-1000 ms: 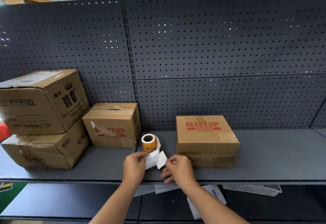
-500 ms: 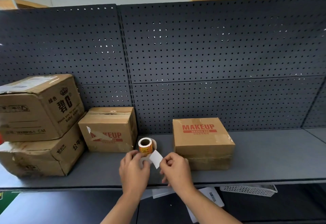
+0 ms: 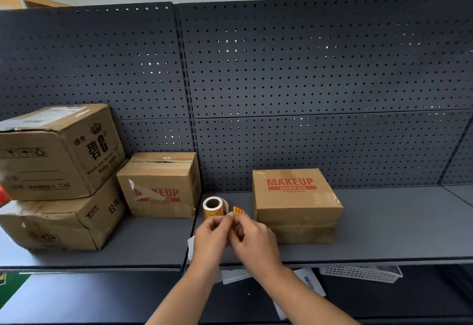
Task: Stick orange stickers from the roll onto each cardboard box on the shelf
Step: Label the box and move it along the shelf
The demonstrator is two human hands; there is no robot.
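Observation:
A roll of orange stickers (image 3: 213, 206) stands on the grey shelf (image 3: 384, 224) between two MAKEUP cardboard boxes, one to its left (image 3: 163, 186) and one to its right (image 3: 297, 204). My left hand (image 3: 211, 237) and my right hand (image 3: 253, 240) meet just in front of the roll. My right fingers pinch an orange sticker (image 3: 238, 211) that stands up between the hands. My left fingers pinch the white backing strip (image 3: 191, 246), which trails below that hand. Two bigger boxes are stacked at far left, the upper (image 3: 56, 150) on the lower (image 3: 58, 222).
A dark pegboard (image 3: 307, 81) backs the shelf. Below the shelf edge lie white papers (image 3: 309, 281) and a white plastic basket (image 3: 361, 273). The left MAKEUP box carries a torn white label over its print.
My hands have come together in front of the roll. The white strip held up between them before has dropped under my left hand, and an orange sticker now shows at my right fingertips.

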